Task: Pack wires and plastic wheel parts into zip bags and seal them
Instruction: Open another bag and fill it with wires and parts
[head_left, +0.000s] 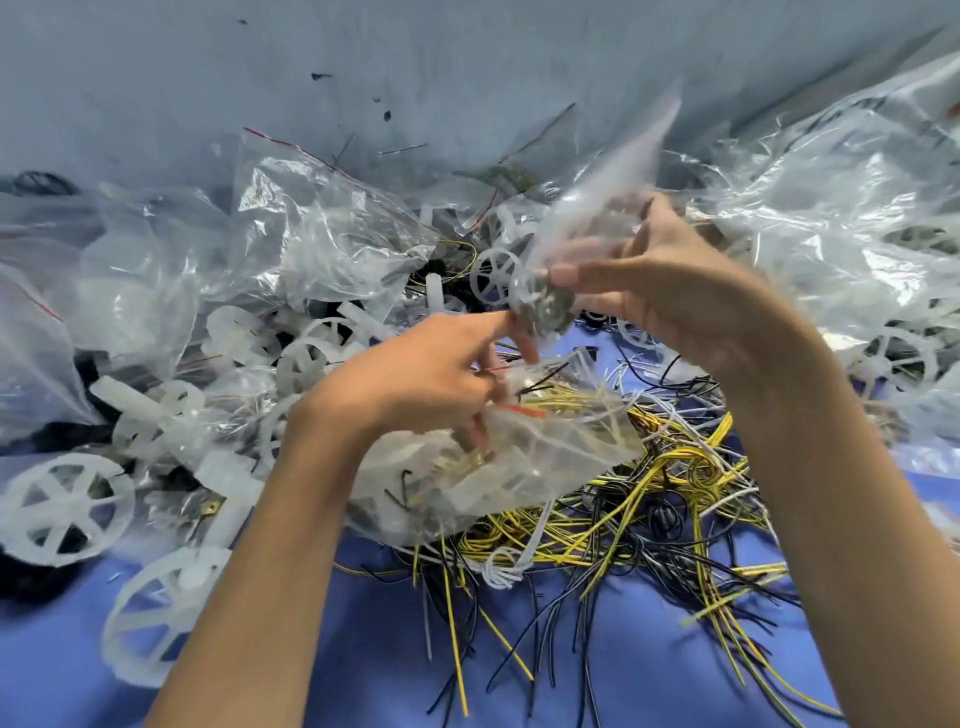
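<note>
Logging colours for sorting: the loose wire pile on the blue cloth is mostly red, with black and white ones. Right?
Not red: the wire pile on the blue cloth is mostly yellow, with black and white ones, as the head view shows.

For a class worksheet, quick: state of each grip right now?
Left grip: holds the wire bag.
Right grip: pinches a blurred bag.

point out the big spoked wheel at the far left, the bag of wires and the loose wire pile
spoked wheel (71, 506): head view, on its hub.
bag of wires (550, 457): head view, on its clear side wall.
loose wire pile (675, 488): head view, on the yellow wires.
</note>
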